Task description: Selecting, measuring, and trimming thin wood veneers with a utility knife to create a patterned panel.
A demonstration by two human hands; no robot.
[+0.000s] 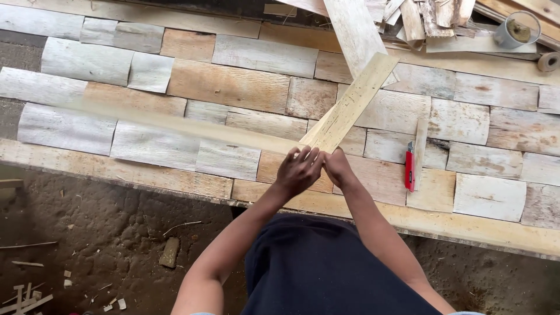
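Left hand fingers curled on blurred strip, right hand gripping wood slat

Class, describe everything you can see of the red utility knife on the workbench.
The red utility knife is slim, with a red body and a grey metal tip pointing away from the person. It lies flat and nearly upright in the picture on the pale wooden tiles, right of the right hand, against a thin wood strip. No hand touches it.

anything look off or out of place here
Mostly tidy. The red knife lies loose on the tiled wood panel. Offcuts are heaped untidily at the top edge. Left hand and right hand hold two strips; one is motion-blurred.
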